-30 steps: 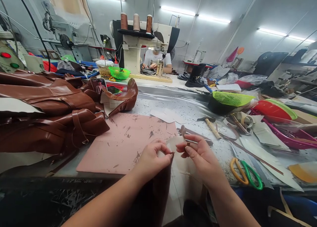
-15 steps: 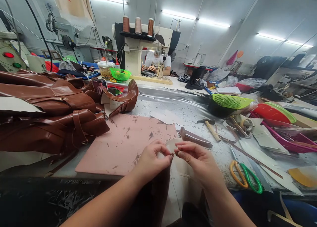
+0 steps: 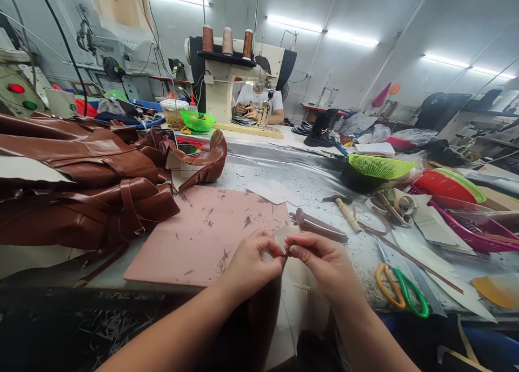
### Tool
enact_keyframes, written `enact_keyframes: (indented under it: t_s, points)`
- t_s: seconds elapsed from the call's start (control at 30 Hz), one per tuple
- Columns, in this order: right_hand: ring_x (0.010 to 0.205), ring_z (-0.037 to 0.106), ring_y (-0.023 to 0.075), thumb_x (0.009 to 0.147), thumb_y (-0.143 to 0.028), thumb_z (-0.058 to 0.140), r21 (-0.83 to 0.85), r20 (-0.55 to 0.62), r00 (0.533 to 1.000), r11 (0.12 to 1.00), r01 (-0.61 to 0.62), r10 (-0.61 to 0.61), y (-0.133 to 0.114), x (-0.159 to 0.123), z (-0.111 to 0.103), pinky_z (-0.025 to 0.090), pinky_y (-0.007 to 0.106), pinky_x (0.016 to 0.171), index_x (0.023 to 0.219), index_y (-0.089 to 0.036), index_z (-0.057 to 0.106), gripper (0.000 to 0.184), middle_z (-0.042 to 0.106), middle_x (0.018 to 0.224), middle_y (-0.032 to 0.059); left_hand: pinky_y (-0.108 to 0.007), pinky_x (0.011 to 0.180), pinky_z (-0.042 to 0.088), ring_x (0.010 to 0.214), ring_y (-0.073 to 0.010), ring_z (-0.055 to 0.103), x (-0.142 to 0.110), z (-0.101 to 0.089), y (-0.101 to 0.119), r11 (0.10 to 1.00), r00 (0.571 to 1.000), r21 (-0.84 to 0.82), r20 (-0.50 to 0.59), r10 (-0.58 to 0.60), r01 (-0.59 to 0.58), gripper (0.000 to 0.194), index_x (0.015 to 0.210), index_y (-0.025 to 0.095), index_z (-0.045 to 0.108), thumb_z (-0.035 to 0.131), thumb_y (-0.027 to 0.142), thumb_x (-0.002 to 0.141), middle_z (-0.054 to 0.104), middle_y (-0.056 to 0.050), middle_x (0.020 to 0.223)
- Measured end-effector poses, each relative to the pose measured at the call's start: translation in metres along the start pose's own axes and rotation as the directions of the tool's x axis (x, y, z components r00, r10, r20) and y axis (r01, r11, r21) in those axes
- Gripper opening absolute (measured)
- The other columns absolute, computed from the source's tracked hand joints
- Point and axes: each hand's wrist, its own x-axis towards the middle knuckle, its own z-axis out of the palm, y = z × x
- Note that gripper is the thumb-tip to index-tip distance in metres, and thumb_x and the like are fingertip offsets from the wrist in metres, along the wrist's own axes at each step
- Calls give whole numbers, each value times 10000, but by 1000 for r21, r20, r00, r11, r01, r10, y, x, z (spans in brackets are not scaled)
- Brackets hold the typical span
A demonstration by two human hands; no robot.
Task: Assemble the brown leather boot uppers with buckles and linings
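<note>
Between the fingers (image 3: pixel 277 250), brown bits (image 3: pixel 288 249) sit mostly hidden.

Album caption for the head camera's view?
Left hand and right hand pinch brown material near scissors and a pink mat.

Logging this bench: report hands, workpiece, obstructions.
Left hand pinching brown leather. Right hand pinching small brown piece, fingertips meeting. Scissors rightward, clear of hands.

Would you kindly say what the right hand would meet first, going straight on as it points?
Probably the left hand, whose fingertips lie just ahead at the small brown piece; whether the right hand touches them is unclear.
</note>
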Motion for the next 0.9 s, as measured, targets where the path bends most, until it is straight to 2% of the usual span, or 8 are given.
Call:
enact_keyframes:
  t_s: [0.2,0.43,0.53,0.73,0.9]
  points:
    - [729,656,191,673,-226,681,-40,21,1000,999,18,-17,-3,0,0,524,332,697,732,-246,729,78,721,749,12,-287,733,441,718,-152,552,0,2,-3,1000,1000,4,-3,13,-13,70,579,174,574,571,163,647,527,-5,719]
    - [716,638,169,741,-176,634,-198,58,974,954,227,-220,-8,-4,2,521,280,649,772,-237,715,106,700,762,14,-269,707,438,698,-140,540,0,4,-3,1000,1000,22,-26,13,-12,78,570,174,551,555,124,630,511,8,707]
    - [700,640,168,742,-156,623,-230,70,965,937,263,-253,-12,-5,3,525,272,630,781,-227,712,120,698,755,18,-262,693,437,685,-134,535,-1,5,-1,1000,999,17,-32,3,-3,90,562,174,543,548,107,621,507,12,697]
    - [691,639,157,738,-169,635,-222,56,974,948,227,-220,-10,-5,2,521,257,627,771,-230,712,104,697,743,8,-259,701,429,691,-131,527,-1,5,-1,1000,999,-2,-34,-2,2,87,567,171,548,548,111,631,500,13,700]
    - [698,651,177,706,-225,666,-159,11,992,979,124,-124,-1,-5,2,534,297,648,759,-229,717,74,711,747,16,-272,721,424,710,-139,532,1,2,-3,999,999,-37,-28,-36,35,64,588,165,565,566,172,652,510,1,726]
